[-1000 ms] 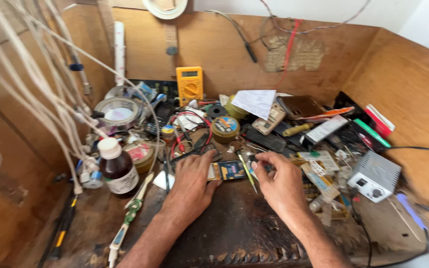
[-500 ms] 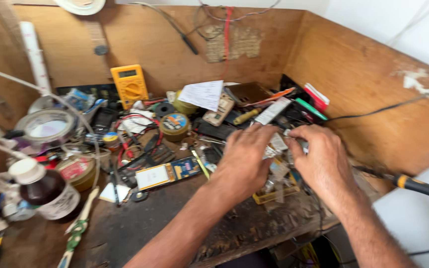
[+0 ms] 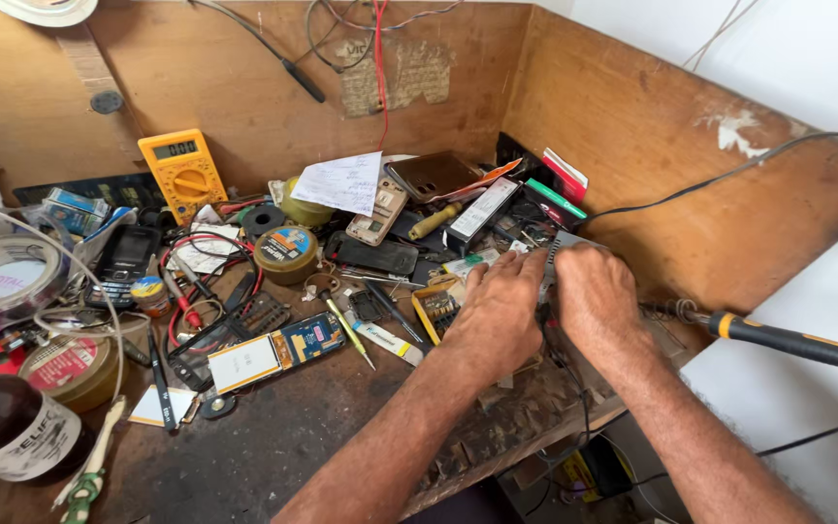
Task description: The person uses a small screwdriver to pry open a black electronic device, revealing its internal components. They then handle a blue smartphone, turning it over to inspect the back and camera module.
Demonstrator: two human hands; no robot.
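A small grey box [image 3: 553, 254] is gripped by both the left hand [image 3: 495, 309] and right hand [image 3: 596, 299] at the tabletop's [image 3: 273, 437] right edge; its contents are hidden.

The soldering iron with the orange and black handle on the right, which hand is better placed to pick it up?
The right hand, probably: it lies nearer the soldering iron, whose handle sits just beyond it, while the left hand is farther away.

Both hands hide most of the grey box [image 3: 560, 245].
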